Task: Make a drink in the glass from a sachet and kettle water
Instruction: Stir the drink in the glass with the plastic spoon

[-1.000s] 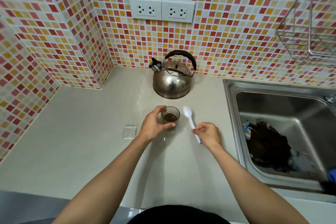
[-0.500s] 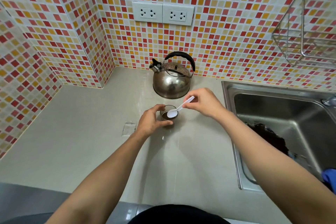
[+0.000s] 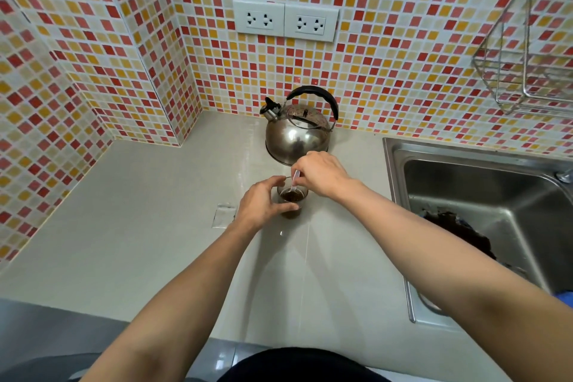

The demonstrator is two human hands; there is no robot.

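Observation:
A small clear glass [image 3: 293,200] with dark brown liquid stands on the beige counter [image 3: 139,226] in front of the steel kettle [image 3: 296,133]. My left hand [image 3: 262,203] wraps around the glass from its left side. My right hand [image 3: 321,172] hovers just above and behind the glass, pinching the handle of a white plastic spoon [image 3: 294,181]. The spoon points down with its bowl inside the glass. A flat, clear sachet [image 3: 224,215] lies on the counter just left of my left hand.
A steel sink [image 3: 483,195] with dark debris in it fills the right side. A wire rack [image 3: 527,62] hangs on the tiled wall above it. Two wall sockets [image 3: 285,20] sit above the kettle. The tiled wall juts out in a corner at the left.
My right hand picked the spoon up off the counter, carried it over the glass and turned it down into the liquid. My left hand stayed on the glass.

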